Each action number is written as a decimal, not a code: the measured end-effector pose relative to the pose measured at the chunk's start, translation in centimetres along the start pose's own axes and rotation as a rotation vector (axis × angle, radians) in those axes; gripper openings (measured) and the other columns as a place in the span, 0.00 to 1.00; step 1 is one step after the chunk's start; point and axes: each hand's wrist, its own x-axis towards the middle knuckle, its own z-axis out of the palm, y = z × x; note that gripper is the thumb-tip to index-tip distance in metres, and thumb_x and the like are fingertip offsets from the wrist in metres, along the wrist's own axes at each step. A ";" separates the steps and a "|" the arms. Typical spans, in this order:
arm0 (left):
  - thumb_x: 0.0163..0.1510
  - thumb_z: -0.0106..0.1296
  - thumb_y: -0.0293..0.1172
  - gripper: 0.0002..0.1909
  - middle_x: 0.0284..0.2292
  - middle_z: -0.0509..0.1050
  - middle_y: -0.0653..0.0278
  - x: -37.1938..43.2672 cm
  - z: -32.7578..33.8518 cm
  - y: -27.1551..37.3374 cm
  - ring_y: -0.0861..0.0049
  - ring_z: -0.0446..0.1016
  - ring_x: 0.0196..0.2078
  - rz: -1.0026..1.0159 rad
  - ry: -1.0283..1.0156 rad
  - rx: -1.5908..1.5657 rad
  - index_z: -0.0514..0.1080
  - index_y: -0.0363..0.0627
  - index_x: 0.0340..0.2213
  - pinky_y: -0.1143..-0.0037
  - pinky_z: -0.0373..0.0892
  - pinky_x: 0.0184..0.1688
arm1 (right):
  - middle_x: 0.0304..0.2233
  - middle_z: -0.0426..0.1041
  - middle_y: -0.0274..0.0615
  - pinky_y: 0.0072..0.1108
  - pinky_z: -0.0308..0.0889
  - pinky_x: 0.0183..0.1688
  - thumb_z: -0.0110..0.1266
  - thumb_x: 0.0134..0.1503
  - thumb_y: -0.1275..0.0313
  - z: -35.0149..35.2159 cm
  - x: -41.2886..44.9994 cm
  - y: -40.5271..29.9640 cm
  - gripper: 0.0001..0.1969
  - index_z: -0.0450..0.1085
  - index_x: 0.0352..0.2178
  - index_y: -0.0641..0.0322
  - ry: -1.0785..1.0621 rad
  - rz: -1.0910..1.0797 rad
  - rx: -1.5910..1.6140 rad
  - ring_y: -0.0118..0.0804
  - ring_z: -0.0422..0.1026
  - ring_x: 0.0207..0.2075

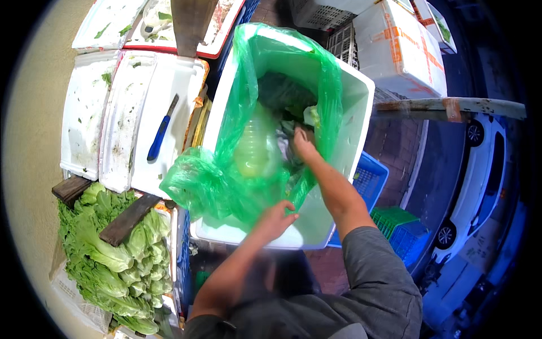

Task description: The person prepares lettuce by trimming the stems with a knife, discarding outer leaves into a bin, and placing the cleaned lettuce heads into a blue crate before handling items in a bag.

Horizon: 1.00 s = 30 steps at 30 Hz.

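Observation:
A white foam box (358,97) stands before me, lined with a green plastic bag (243,59) that hangs over its rim. My right hand (302,142) reaches down inside, against crumpled grey wrapping (288,146); its fingertips are hidden. Near the box's front rim, my left hand (275,220) is beside the bag's loose folds, thumb and forefinger apart with nothing visible between them. A ribbed clear plastic bottle (254,146) lies in the bag, slightly blurred. Dark plastic (283,91) and a pale leafy piece (312,115) are also inside.
A blue snap-off utility knife (159,137) lies on a foam lid (148,101) at left. Below are stacked lettuces (114,262) and wooden boards (129,220). Right of the box are a blue crate (372,169), taped foam box (398,51), metal rail (482,106) and parked white car (474,186).

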 end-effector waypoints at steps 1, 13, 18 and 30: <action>0.48 0.56 0.41 0.16 0.20 0.70 0.55 -0.4 -0.1 -0.2 0.65 0.70 0.24 -0.002 0.003 -0.026 0.70 0.43 0.35 0.68 0.65 0.29 | 0.42 0.66 0.59 0.37 0.64 0.44 0.53 0.47 0.65 -0.4 -0.3 0.4 0.25 0.61 0.48 0.59 0.049 -0.018 0.170 0.60 0.68 0.41; 0.45 0.52 0.29 0.16 0.28 0.74 0.52 -0.8 -4.4 -0.4 0.62 0.73 0.29 0.041 0.290 0.077 0.69 0.39 0.38 0.69 0.68 0.33 | 0.36 0.73 0.36 0.20 0.67 0.39 0.51 0.54 0.74 -17.1 -22.0 -4.1 0.14 0.67 0.42 0.65 0.081 0.061 1.313 0.29 0.71 0.36; 0.49 0.50 0.21 0.10 0.18 0.61 0.79 1.1 -8.9 4.0 0.94 0.57 0.20 0.018 0.358 -0.663 0.67 0.40 0.36 0.88 0.54 0.22 | 0.32 0.72 0.49 0.28 0.67 0.35 0.52 0.48 0.72 -2.2 -26.0 -1.9 0.18 0.64 0.42 0.66 0.096 0.343 0.765 0.40 0.72 0.33; 0.51 0.51 0.25 0.10 0.19 0.64 0.77 -1.9 -4.3 3.0 0.93 0.59 0.20 0.079 0.001 -0.563 0.68 0.42 0.37 0.86 0.56 0.21 | 0.38 0.71 0.59 0.31 0.67 0.43 0.55 0.49 0.69 -9.4 -17.2 -5.1 0.20 0.67 0.42 0.72 0.029 -0.026 0.152 0.50 0.72 0.40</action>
